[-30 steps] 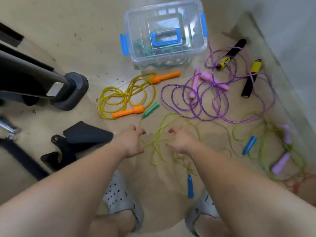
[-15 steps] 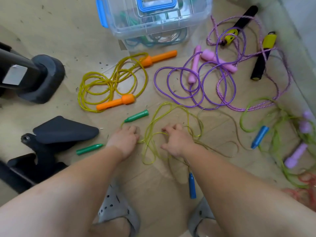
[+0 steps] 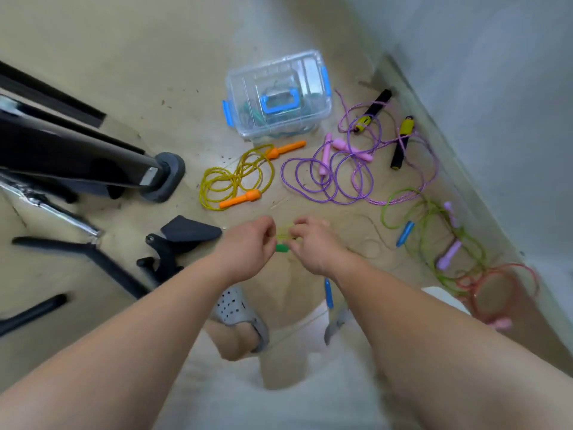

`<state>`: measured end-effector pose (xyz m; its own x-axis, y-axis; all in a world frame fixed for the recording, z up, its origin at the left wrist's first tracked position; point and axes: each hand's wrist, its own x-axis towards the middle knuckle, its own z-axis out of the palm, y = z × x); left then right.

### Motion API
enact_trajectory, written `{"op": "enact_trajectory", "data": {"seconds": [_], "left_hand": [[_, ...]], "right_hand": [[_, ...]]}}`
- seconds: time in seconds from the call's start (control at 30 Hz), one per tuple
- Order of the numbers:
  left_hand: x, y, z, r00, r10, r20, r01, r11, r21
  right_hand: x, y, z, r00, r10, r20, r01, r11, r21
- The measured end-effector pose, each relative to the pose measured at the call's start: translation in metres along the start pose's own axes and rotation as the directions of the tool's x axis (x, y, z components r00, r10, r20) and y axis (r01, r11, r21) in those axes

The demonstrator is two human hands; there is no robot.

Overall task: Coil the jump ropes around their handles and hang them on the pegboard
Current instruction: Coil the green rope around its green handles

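My left hand point(image 3: 248, 245) and right hand point(image 3: 314, 243) pinch the bunched yellow-green rope point(image 3: 284, 233) by its green handle point(image 3: 282, 248); I judge this the coiling step, needing tight wraps next.

Jump ropes all over the tan floor point(image 3: 148, 57).
A clear box point(image 3: 279, 97) sits at the back. Near it lie a yellow rope point(image 3: 238, 198), a purple rope point(image 3: 326, 155), a green rope point(image 3: 428, 231) and a red rope point(image 3: 465, 283), all loose.

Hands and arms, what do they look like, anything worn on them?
The left arm and right arm are bare to the picture's edge, no sleeves. The left hand and right hand have no gloves, and no watch, band or ring shows.
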<state>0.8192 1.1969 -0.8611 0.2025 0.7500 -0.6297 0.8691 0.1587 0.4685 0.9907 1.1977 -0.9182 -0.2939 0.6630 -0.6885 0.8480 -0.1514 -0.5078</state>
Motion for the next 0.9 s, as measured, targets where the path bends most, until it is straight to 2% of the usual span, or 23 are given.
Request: {"op": "enact_trajectory", "data": {"seconds": [0.13, 0.27, 0.4, 0.5, 0.6, 0.7, 0.77, 0.9], "left_hand": [[-0.096, 0.076, -0.087, 0.994, -0.045, -0.104, 0.052, 0.997, 0.057], [-0.179, 0.164, -0.160, 0.986, 0.025, -0.164, -0.003, 0.991, 0.131], [-0.243, 0.238, -0.211, 0.929, 0.102, -0.355, -0.047, 0.986, 0.161], [-0.275, 0.274, -0.237, 0.885, 0.132, -0.447, -0.052, 0.981, 0.186], [-0.296, 0.302, -0.252, 0.842, 0.175, -0.511, -0.151, 0.985, 0.089], [-0.311, 0.330, -0.248, 0.835, 0.170, -0.523, -0.233, 0.971, -0.056], [-0.319, 0.345, -0.242, 0.863, 0.152, -0.482, -0.255, 0.955, -0.154], [-0.331, 0.373, -0.236, 0.906, 0.218, -0.364, -0.303, 0.933, -0.193]], "right_hand": [[-0.118, -0.037, -0.087, 0.995, -0.047, -0.083, 0.047, 0.999, -0.011], [-0.237, -0.069, -0.170, 0.961, -0.133, -0.243, 0.131, 0.991, -0.028], [-0.349, -0.101, -0.252, 0.907, -0.135, -0.399, 0.232, 0.951, 0.206], [-0.424, -0.117, -0.311, 0.856, -0.118, -0.503, 0.326, 0.878, 0.349], [-0.488, -0.121, -0.358, 0.786, -0.134, -0.604, 0.425, 0.826, 0.370], [-0.535, -0.112, -0.380, 0.741, -0.140, -0.657, 0.477, 0.798, 0.368], [-0.561, -0.103, -0.381, 0.705, -0.100, -0.702, 0.502, 0.770, 0.394], [-0.598, -0.091, -0.365, 0.647, 0.042, -0.761, 0.488, 0.745, 0.455]]}}
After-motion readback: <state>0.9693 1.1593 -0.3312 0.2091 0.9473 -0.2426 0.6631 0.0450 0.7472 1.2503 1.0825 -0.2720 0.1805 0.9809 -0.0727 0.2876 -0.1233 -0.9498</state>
